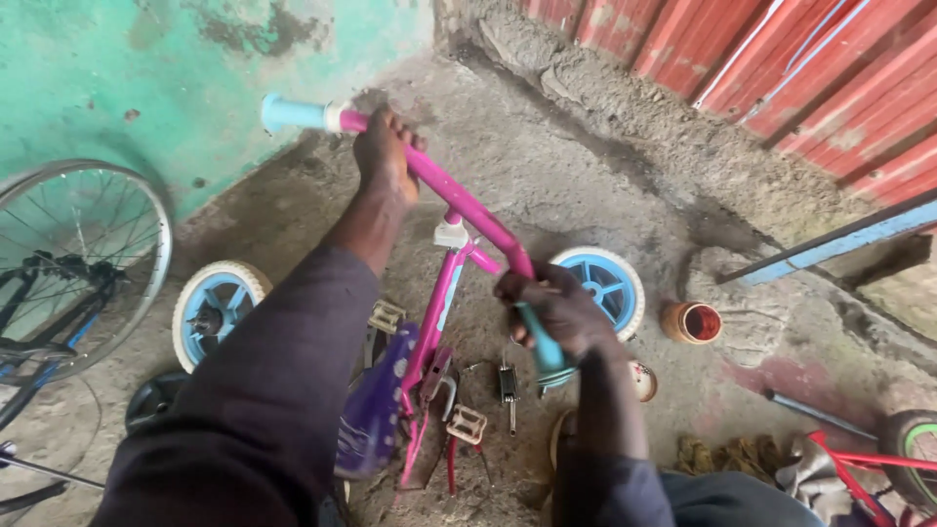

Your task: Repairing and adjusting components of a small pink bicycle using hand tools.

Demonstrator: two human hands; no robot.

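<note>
A small pink bicycle frame point(437, 317) stands in front of me with a pink handlebar point(467, 207) and light blue grips. My left hand point(386, 156) is closed around the handlebar's left side, just inside the left blue grip point(291, 113). My right hand point(556, 310) grips the right end where the right blue grip point(547, 353) begins. A purple seat point(376, 400) hangs low on the frame. Dark sleeves cover both my arms.
Two white-tyred blue wheels lie on the dirt floor, one on the left point(217, 307) and one on the right point(600, 283). Pedals point(467, 425) and small parts are scattered below. A large spoked wheel point(73, 259) leans left; an orange tin point(691, 322) sits right; a red frame point(869, 464) lies bottom right.
</note>
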